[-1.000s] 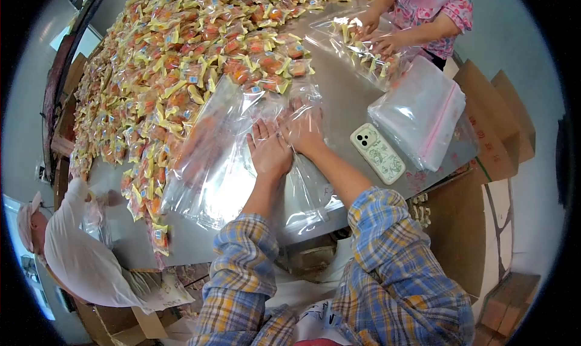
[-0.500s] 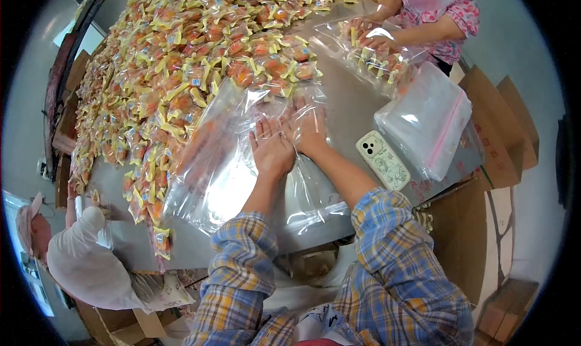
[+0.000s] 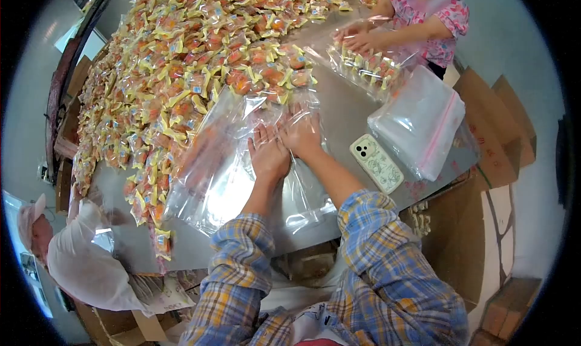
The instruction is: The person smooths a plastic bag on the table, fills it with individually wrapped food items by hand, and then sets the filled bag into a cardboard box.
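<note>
Side by side near the middle, my left hand (image 3: 269, 155) and my right hand (image 3: 301, 131) lie flat with fingers stretched out on clear plastic bags (image 3: 227, 192). Both palms press down on the film, and the fingertips point away from me. Glare covers part of the bags. Beyond my fingers and to the left spreads a large heap of small wrapped orange pieces (image 3: 175, 74) with yellow-edged wrappers. Several of these lie right against the far edge of the bags.
A phone (image 3: 376, 163) lies right of my hands, beside a stack of clear bags (image 3: 420, 122). One co-worker (image 3: 426, 31) handles a filled bag (image 3: 369, 68) at the far right; another (image 3: 91, 255) leans at the left. Cardboard boxes (image 3: 493, 125) stand at the right.
My hands stay flat on the bags, with hardly any shift. The view has moved slightly. The left co-worker has leaned lower, and the right co-worker's hands have moved a little over the filled bag.
</note>
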A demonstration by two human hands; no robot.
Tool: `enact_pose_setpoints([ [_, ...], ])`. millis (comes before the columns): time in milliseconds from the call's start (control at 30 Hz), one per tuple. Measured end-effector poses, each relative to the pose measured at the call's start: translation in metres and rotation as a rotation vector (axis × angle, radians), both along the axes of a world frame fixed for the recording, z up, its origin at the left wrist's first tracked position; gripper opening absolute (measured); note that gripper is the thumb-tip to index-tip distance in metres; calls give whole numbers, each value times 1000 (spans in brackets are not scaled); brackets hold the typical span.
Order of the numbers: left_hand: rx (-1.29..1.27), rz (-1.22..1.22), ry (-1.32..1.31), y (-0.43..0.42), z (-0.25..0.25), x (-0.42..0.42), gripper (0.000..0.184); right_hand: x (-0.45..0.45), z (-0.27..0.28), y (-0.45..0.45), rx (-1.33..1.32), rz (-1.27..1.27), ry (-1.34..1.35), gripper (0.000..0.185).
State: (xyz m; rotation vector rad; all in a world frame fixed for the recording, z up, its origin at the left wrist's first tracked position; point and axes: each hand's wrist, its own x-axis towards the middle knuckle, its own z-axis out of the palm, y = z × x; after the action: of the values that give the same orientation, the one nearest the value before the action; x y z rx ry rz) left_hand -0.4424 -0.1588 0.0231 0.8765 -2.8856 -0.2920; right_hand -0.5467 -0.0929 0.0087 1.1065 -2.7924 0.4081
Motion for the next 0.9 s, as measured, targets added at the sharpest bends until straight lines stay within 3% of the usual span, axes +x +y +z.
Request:
enact_pose_setpoints([
  [100, -8, -12, 50, -3, -16, 6, 62, 4, -5, 7, -52, 18, -36, 65],
  [200, 6, -46, 44, 11, 1, 19, 62, 16, -14, 17, -89, 8, 88, 56],
  [700, -50, -44, 248, 50, -36, 76, 64, 66, -12, 66, -37, 7, -125, 67],
  [900, -71, -77, 313, 69, -36, 102, 64, 99, -12, 92, -52, -3, 5, 63],
])
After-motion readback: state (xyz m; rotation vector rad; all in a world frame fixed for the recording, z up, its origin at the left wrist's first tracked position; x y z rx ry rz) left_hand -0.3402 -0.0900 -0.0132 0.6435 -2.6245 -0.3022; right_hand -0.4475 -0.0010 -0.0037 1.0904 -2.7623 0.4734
